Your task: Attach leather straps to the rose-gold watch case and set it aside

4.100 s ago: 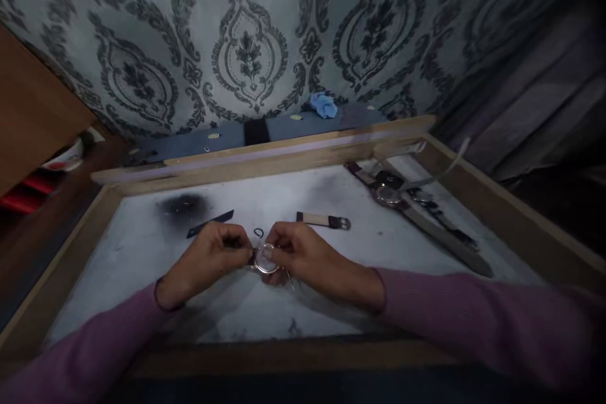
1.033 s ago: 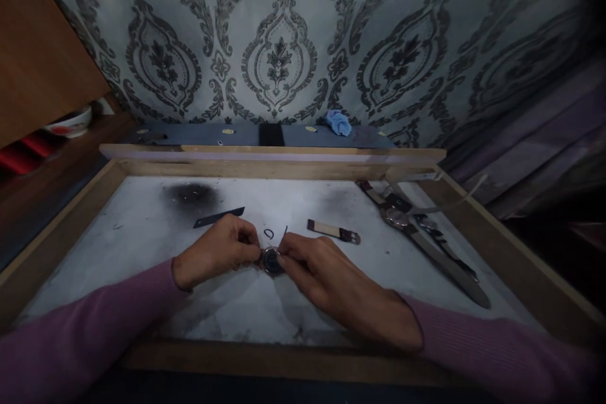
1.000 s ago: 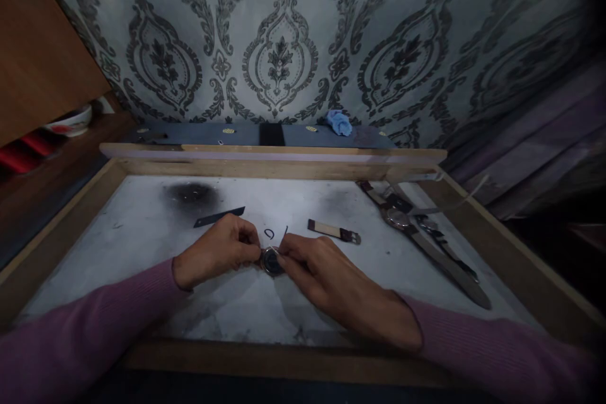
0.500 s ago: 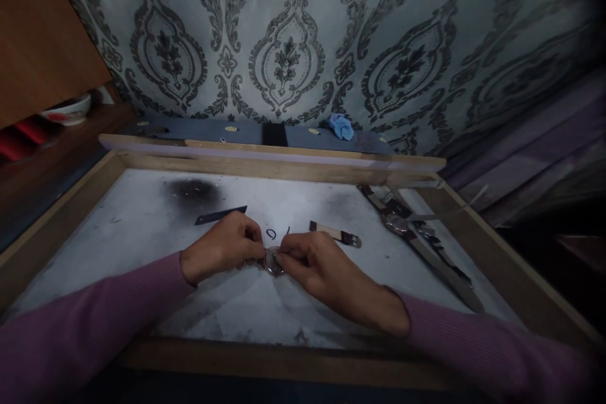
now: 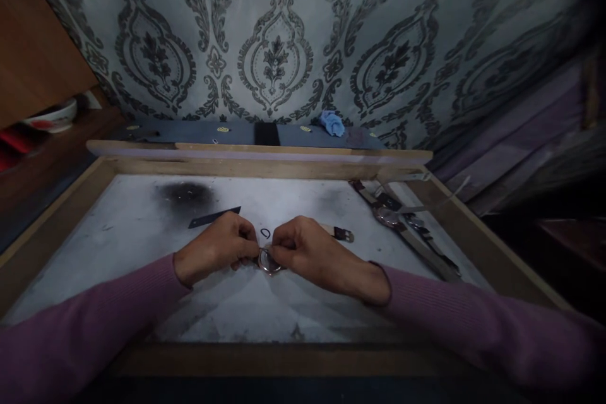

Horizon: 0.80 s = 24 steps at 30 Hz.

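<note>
The left hand (image 5: pixel 215 249) is closing its grip, thumb against bent fingers, on the left edge of a round watch (image 5: pixel 271 265). The right hand (image 5: pixel 310 252) is pinching almost shut at the upper right of the same watch, its fingertips covering part of the face. Whether either grip is also pinching something small, I cannot tell. The watch is sitting between the two hands, near the middle of the white-topped bench (image 5: pixel 227 312); whether it is touching the surface is unclear.

Just beyond the fingers, a small dark loop (image 5: pixel 266 233) is lying loose. A dark flat strip (image 5: pixel 213 217) is resting beyond the left hand, while a buckled strap piece (image 5: pixel 343 234) is showing past the right hand, which is hiding its other end. Farther right, strapped watches (image 5: pixel 388 217) are lying in a cluster, with a black tag (image 5: pixel 388 201) among them bearing a faint pale mark, too small to read. A wooden frame (image 5: pixel 151 167) is edging the bench, and behind it a crumpled blue cloth (image 5: pixel 332 124) is resting. No brand or lettering is showing legibly anywhere.
</note>
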Each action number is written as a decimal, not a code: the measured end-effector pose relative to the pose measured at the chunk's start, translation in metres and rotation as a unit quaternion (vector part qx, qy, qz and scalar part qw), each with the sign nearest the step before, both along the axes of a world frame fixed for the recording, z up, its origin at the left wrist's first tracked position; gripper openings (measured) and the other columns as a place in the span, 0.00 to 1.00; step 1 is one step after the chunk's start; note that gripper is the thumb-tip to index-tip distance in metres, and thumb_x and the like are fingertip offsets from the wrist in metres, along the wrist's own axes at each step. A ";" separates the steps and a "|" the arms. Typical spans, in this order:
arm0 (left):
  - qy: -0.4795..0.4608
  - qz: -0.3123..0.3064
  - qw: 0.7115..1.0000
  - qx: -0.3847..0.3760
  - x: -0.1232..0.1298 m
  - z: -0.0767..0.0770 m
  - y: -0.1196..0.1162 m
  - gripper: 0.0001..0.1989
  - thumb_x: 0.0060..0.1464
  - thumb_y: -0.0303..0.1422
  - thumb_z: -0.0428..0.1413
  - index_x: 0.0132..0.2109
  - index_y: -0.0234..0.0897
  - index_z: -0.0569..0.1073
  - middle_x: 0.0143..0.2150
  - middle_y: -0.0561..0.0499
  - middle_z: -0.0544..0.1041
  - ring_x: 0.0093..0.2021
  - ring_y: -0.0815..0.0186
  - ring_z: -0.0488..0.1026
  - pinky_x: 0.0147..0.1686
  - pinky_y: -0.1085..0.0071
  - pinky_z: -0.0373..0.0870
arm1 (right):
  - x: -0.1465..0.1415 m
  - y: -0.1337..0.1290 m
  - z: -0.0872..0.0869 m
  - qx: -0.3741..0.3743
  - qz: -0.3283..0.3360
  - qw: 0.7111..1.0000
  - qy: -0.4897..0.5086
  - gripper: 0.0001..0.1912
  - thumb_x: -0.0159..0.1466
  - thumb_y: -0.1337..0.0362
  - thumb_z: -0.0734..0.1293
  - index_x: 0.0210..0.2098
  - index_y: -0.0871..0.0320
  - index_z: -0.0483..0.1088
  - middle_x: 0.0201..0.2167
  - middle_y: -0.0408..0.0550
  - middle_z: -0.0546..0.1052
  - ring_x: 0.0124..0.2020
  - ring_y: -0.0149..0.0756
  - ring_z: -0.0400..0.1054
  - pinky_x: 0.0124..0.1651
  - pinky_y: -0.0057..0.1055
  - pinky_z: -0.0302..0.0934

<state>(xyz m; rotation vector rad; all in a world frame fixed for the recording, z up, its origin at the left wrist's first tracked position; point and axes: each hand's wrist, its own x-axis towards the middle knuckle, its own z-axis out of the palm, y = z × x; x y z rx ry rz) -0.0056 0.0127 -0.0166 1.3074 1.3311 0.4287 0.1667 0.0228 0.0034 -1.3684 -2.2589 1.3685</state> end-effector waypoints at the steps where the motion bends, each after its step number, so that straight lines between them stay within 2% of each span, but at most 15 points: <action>1: 0.002 0.001 1.000 -0.001 0.000 -0.001 0.000 0.03 0.37 0.27 0.53 0.20 0.34 0.70 0.15 0.57 0.67 0.17 0.73 0.61 0.17 0.76 0.56 | 0.000 0.001 0.000 -0.001 0.000 1.000 0.003 0.09 0.54 0.76 0.62 0.19 0.64 0.70 0.15 0.41 0.67 0.19 0.24 0.57 0.20 0.22 0.46; 5: 0.004 0.004 1.000 -0.006 0.000 -0.001 0.000 0.03 0.38 0.27 0.53 0.20 0.35 0.69 0.16 0.58 0.66 0.17 0.73 0.61 0.17 0.76 0.56 | 0.000 0.004 0.002 -0.006 0.005 1.000 0.003 0.09 0.53 0.76 0.62 0.20 0.65 0.72 0.15 0.42 0.69 0.19 0.24 0.59 0.21 0.21 0.48; 12: 0.011 0.008 1.000 -0.010 0.001 0.001 0.000 0.03 0.39 0.26 0.53 0.21 0.35 0.69 0.16 0.58 0.66 0.17 0.74 0.60 0.17 0.76 0.55 | -0.002 0.008 0.004 -0.013 0.011 1.000 -0.005 0.09 0.52 0.76 0.63 0.18 0.65 0.71 0.13 0.39 0.65 0.18 0.23 0.56 0.20 0.21 0.45; 18: 0.011 0.004 1.000 -0.006 0.000 0.001 -0.001 0.03 0.39 0.28 0.54 0.21 0.34 0.69 0.17 0.57 0.67 0.18 0.74 0.61 0.17 0.77 0.55 | -0.001 0.008 0.003 -0.019 0.016 1.000 0.006 0.08 0.52 0.76 0.63 0.19 0.66 0.71 0.14 0.40 0.66 0.18 0.23 0.56 0.20 0.21 0.46; 24: 0.017 0.002 1.000 -0.007 0.001 0.003 -0.001 0.03 0.39 0.27 0.52 0.21 0.35 0.69 0.17 0.57 0.67 0.17 0.74 0.61 0.17 0.77 0.56 | -0.001 0.010 0.006 -0.019 0.036 0.999 -0.002 0.09 0.51 0.76 0.62 0.16 0.64 0.67 0.12 0.37 0.60 0.18 0.22 0.52 0.20 0.21 0.43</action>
